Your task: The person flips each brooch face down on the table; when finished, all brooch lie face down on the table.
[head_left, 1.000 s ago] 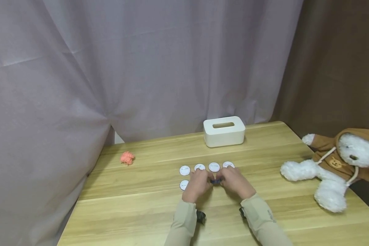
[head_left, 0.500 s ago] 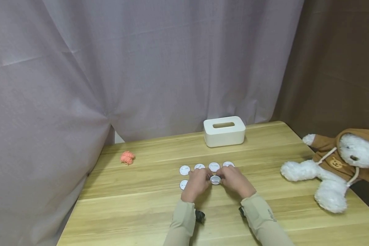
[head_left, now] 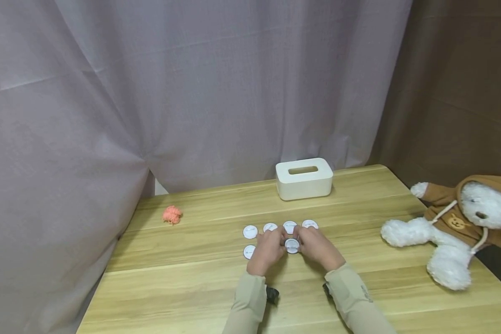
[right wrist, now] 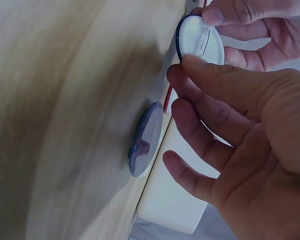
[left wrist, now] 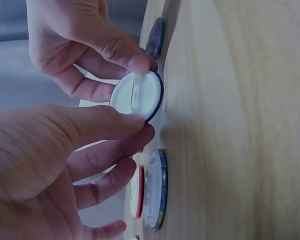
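Note:
A round pin-back button badge is pinched between both hands just above the table, its white back with the pin toward me. My left hand holds its left edge between thumb and forefinger; my right hand grips the opposite edge the same way. In the left wrist view the badge's dark rim shows, and the other fingers are loosely bent. Behind the hands lies a row of several badges, such as one at the left end, backs up. Another badge lies beside my left hand, partly hidden.
A cream tissue box stands toward the back of the wooden table. An orange bundle of yarn lies at the far left. On the right sits a white plush bear in a brown hoodie. A grey curtain hangs behind.
The badge between my hands was seen nearly edge-on and dark; it has turned so its white back shows. Both hands stay in nearly the same place.

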A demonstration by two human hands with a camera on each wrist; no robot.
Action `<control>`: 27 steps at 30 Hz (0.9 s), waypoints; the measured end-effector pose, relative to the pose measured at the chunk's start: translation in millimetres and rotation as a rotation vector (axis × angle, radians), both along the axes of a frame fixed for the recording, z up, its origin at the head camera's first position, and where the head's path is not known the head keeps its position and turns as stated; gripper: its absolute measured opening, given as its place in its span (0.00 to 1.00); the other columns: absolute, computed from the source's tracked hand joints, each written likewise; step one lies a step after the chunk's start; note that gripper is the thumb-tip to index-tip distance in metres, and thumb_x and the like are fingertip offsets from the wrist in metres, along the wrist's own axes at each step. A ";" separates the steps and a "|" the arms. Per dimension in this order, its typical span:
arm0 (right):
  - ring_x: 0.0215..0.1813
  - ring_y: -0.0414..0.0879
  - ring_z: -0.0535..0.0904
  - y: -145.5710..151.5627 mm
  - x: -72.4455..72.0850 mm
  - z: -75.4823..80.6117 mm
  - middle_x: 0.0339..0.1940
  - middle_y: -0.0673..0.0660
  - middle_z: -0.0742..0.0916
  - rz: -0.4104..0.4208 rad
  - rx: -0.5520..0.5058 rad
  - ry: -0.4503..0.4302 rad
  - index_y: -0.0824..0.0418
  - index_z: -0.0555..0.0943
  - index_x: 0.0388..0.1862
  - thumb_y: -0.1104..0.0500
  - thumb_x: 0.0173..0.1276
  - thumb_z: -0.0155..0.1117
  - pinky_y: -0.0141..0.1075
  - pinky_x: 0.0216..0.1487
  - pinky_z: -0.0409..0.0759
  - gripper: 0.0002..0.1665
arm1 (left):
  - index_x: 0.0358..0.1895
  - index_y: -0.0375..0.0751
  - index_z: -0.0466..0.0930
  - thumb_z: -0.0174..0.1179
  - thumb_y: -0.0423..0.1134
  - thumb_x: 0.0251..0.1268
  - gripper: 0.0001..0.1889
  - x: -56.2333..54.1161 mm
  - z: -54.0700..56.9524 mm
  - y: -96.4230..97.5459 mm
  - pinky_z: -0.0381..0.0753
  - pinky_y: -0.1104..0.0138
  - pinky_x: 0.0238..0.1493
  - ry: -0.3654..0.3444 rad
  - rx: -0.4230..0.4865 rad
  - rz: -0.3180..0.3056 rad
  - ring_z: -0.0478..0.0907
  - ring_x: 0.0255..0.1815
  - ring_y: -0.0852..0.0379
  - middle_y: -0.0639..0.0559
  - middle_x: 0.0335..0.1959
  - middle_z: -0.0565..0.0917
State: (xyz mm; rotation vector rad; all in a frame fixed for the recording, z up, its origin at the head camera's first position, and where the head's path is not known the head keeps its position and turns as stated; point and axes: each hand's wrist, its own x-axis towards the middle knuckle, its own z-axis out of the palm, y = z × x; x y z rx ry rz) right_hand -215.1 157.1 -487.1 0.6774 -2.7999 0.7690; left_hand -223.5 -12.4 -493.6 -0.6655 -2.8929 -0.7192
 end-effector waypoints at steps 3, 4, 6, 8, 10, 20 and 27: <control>0.25 0.43 0.70 -2.1 -0.7 -0.1 0.18 0.45 0.74 -0.001 0.010 0.007 0.60 0.78 0.28 0.74 0.44 0.74 0.40 0.31 0.71 0.16 | 0.36 0.45 0.80 0.73 0.31 0.50 0.12 -0.6 0.4 0.8 0.72 0.46 0.45 -0.019 -0.019 0.019 0.77 0.31 0.57 0.62 0.20 0.78; 0.25 0.43 0.70 -2.6 -1.1 -0.5 0.18 0.45 0.75 0.001 0.018 0.011 0.60 0.78 0.27 0.73 0.43 0.75 0.40 0.30 0.71 0.16 | 0.34 0.45 0.80 0.74 0.31 0.49 0.12 -0.9 0.4 1.1 0.72 0.46 0.45 -0.025 -0.025 0.023 0.77 0.31 0.57 0.62 0.20 0.76; 0.25 0.43 0.70 -3.7 -2.3 -1.0 0.18 0.45 0.74 -0.007 0.048 0.012 0.59 0.78 0.26 0.72 0.42 0.75 0.41 0.31 0.71 0.16 | 0.31 0.45 0.80 0.74 0.31 0.47 0.12 -2.0 -0.1 1.7 0.72 0.45 0.45 -0.032 -0.037 0.030 0.76 0.31 0.57 0.62 0.19 0.75; 0.26 0.45 0.70 -4.3 -3.6 -1.4 0.18 0.46 0.74 -0.016 0.086 0.015 0.59 0.78 0.25 0.71 0.41 0.77 0.42 0.31 0.70 0.16 | 0.28 0.46 0.79 0.75 0.32 0.45 0.12 -3.0 -0.3 2.2 0.72 0.45 0.45 -0.042 -0.053 0.035 0.75 0.31 0.57 0.62 0.18 0.73; 0.28 0.46 0.71 -4.6 -4.5 -1.4 0.19 0.47 0.75 -0.019 0.118 0.010 0.58 0.79 0.25 0.70 0.41 0.77 0.43 0.32 0.71 0.16 | 0.25 0.47 0.78 0.76 0.32 0.45 0.13 -4.0 -0.8 2.7 0.72 0.44 0.45 -0.051 -0.067 0.032 0.75 0.32 0.57 0.61 0.19 0.73; 0.33 0.51 0.71 -6.7 -3.9 -2.7 0.25 0.52 0.79 -0.023 0.212 -0.056 0.57 0.82 0.24 0.66 0.48 0.78 0.55 0.37 0.73 0.11 | 0.21 0.48 0.76 0.72 0.36 0.51 0.12 -1.4 -0.9 2.6 0.70 0.46 0.45 -0.120 -0.149 0.007 0.71 0.35 0.52 0.57 0.24 0.70; 0.38 0.54 0.77 0.9 -5.3 1.1 0.30 0.53 0.83 -0.041 0.143 -0.064 0.60 0.85 0.31 0.67 0.50 0.75 0.56 0.41 0.73 0.09 | 0.26 0.46 0.80 0.70 0.36 0.51 0.07 -0.9 2.5 4.8 0.71 0.46 0.42 -0.048 -0.142 0.008 0.73 0.35 0.51 0.56 0.27 0.75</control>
